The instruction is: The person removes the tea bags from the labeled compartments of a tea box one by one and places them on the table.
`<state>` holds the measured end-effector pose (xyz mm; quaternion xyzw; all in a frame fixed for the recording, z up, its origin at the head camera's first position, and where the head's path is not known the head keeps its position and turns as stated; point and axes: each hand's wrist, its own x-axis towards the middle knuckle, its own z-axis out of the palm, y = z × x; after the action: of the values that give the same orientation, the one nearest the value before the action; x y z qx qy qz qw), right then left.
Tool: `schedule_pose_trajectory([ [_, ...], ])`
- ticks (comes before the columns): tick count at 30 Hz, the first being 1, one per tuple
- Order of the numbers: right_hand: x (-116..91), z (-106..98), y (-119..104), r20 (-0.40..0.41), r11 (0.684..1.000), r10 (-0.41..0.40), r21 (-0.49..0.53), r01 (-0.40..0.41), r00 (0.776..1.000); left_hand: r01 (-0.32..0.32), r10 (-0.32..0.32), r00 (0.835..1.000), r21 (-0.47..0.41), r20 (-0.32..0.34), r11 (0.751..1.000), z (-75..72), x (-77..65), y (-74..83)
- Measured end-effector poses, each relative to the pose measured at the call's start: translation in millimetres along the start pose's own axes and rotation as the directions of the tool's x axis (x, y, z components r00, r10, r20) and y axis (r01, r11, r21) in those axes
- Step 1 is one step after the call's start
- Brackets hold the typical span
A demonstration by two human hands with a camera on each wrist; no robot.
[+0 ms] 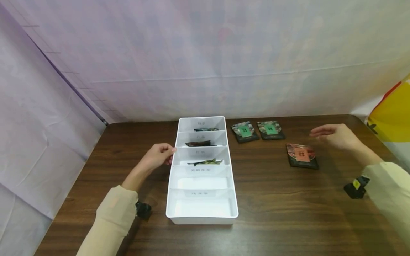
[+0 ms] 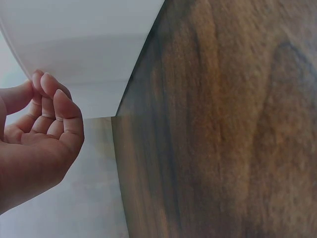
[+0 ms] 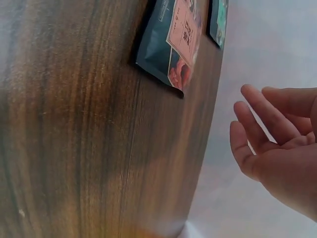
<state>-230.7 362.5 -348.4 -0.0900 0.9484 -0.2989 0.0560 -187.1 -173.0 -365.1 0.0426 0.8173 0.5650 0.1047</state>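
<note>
A white divided storage box [image 1: 202, 220] stands on the table, its compartments in a row from front to back. My left hand [image 1: 157, 155] pinches the box's left rim between thumb and fingers. The left wrist view shows that hand [image 2: 47, 124] curled at the box wall [image 2: 94, 44]. Over the table's right side my right hand [image 1: 336, 136] hovers, fingers extended and holding nothing. Just left of and below it lies a dark sachet with a red label [image 1: 301, 155], flat and apart from the hand. In the right wrist view this sachet [image 3: 163, 44] is partly cut off.
Two sachets with green labels, a left one [image 1: 245, 131] and a right one [image 1: 270, 129], lie behind the red one. Sachets also stand in the back [image 1: 206, 129], second [image 1: 198, 143] and third [image 1: 206, 161] compartments. A pale curtain [image 1: 205, 71] hangs behind the table.
</note>
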Motion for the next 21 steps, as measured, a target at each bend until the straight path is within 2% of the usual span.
schedule_pose_trajectory([
  [6,-8.1,3.4,-3.9,0.061,0.998,0.009,-0.058,-0.005,0.998,0.0,0.0,1.0,0.0,0.004,1.0,-0.1,0.6,-0.5],
  [13,-21.4,13.2,-13.5,0.138,1.0,-0.018,-0.009,0.019,0.99,-0.002,0.002,1.0,0.001,0.0,1.0,0.2,0.7,-0.1],
  [21,-32.1,27.4,-20.9,0.171,0.999,-0.037,0.031,0.032,0.985,0.007,-0.007,1.0,0.002,-0.003,1.0,0.0,1.1,-0.6],
])
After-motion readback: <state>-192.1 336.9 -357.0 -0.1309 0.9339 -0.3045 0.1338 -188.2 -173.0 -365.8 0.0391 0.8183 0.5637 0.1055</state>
